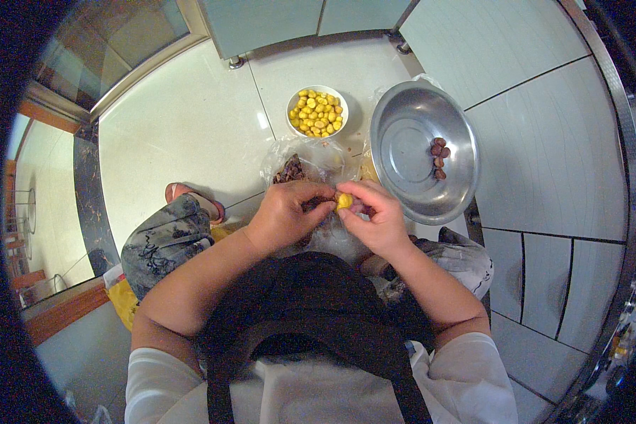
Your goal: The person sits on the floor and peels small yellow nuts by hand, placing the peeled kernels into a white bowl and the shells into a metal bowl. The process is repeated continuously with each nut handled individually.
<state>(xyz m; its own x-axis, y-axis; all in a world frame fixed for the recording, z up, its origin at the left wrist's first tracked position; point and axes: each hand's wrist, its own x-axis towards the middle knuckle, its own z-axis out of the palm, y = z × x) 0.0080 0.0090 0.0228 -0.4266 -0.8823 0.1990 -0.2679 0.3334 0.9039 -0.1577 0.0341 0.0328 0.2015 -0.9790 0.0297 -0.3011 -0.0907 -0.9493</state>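
In front of my apron, my right hand (375, 216) pinches a yellow peeled chestnut (344, 201) between thumb and fingers. My left hand (297, 212) meets it from the other side, its thumb and forefinger tips at the nut's left edge. Whether a bit of skin is also between those tips is too small to tell. Under both hands lies a clear plastic bag (326, 153) with dark brown shell pieces (290, 169) in it, partly hidden by my left hand. Beyond the bag, a white bowl (289, 123) is heaped with yellow peeled chestnuts (318, 112).
To the right stands a large stainless steel basin (403, 146) holding several brown unpeeled chestnuts (440, 158). Pale cabinet fronts (546, 159) rise close beside it. My slippered foot (191, 193) rests on the tiled floor (180, 127) at left. A yellow bag (122, 302) is by my left elbow.
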